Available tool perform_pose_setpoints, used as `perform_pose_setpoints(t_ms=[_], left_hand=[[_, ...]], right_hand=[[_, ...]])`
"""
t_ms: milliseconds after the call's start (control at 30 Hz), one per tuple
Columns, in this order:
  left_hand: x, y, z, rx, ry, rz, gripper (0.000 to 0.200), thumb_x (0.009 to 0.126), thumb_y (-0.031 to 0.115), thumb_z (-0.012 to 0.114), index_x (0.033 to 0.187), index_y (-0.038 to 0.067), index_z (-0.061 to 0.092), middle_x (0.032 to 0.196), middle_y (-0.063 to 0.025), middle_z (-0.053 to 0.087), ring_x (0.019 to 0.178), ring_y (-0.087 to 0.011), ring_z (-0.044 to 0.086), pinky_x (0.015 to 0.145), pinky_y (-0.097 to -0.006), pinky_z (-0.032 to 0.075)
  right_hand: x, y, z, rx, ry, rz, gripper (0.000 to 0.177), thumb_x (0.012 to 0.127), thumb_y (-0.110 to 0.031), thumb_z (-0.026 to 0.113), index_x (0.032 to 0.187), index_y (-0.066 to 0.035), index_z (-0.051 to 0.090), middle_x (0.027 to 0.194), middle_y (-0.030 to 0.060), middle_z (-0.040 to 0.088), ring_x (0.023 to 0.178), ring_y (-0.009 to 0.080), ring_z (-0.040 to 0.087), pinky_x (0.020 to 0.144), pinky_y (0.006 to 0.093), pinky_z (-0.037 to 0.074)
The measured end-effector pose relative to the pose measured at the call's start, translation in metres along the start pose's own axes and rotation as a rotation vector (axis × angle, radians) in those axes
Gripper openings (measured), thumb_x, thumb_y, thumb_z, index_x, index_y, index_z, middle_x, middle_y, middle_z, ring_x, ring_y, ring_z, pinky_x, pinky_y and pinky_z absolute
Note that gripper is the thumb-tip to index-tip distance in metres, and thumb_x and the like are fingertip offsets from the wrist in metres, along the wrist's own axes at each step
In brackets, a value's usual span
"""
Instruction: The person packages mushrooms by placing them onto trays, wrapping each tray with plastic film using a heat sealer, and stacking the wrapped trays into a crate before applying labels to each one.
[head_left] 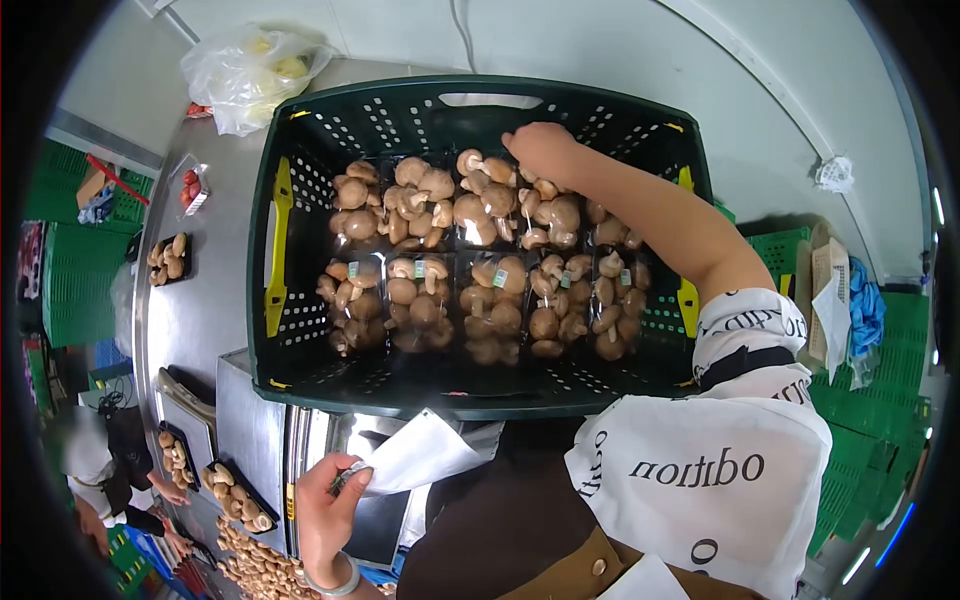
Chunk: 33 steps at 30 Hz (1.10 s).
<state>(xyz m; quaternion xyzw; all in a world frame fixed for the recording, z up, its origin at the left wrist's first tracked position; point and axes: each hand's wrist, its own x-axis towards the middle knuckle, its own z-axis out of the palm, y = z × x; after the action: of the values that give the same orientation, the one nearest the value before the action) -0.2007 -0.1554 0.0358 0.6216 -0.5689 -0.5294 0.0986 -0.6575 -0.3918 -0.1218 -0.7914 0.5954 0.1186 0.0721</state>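
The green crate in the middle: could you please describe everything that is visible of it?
The crate is dark green, seemingly plastic, open-topped and upright, with perforated walls, a slot in the far wall and yellow clips at both ends. It holds two rows of mushroom packs. The right hand is near the far wall; contact is unclear. Its underside is hidden.

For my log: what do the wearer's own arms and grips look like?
The right arm has a loose white sleeve with black lettering and a black band. The right grip and left grip look ungloved; a pale bracelet circles the left wrist.
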Motion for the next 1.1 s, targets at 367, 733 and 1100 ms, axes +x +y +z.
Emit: perform_pose_setpoints(t_ms=[367,733,1100], left_hand=[[0.020,0.031,0.000,0.074,0.021,0.131,0.012,0.083,0.008,0.067,0.089,-0.002,0.063,0.068,-0.0064,0.061,0.061,-0.0108,0.052,0.056,-0.0245,0.040],[0.038,0.036,-0.026,0.070,0.185,0.380,0.030,0.072,0.014,0.079,0.092,0.001,0.062,0.076,-0.0101,0.065,0.066,-0.0194,0.061,0.060,-0.0297,0.047],[0.026,0.033,-0.034,0.043,0.206,0.185,0.012,0.076,0.004,0.072,0.082,-0.003,0.065,0.067,-0.0057,0.063,0.061,-0.0090,0.054,0.056,-0.0239,0.042]], right_hand=[[0.027,-0.079,-0.039,0.031,0.153,-0.183,0.018,0.080,-0.021,0.064,0.093,-0.008,0.063,0.091,0.0122,0.066,0.089,0.0334,0.064,0.069,0.0429,0.051],[-0.105,-0.230,-0.128,0.608,-0.139,-0.695,0.029,0.091,-0.030,0.057,0.079,-0.003,0.058,0.073,0.0139,0.060,0.073,0.0341,0.061,0.064,0.0450,0.046],[-0.086,-0.255,-0.131,0.718,0.284,-0.984,0.021,0.081,-0.020,0.065,0.092,-0.005,0.058,0.082,0.0064,0.054,0.081,0.0247,0.054,0.071,0.0372,0.046]])
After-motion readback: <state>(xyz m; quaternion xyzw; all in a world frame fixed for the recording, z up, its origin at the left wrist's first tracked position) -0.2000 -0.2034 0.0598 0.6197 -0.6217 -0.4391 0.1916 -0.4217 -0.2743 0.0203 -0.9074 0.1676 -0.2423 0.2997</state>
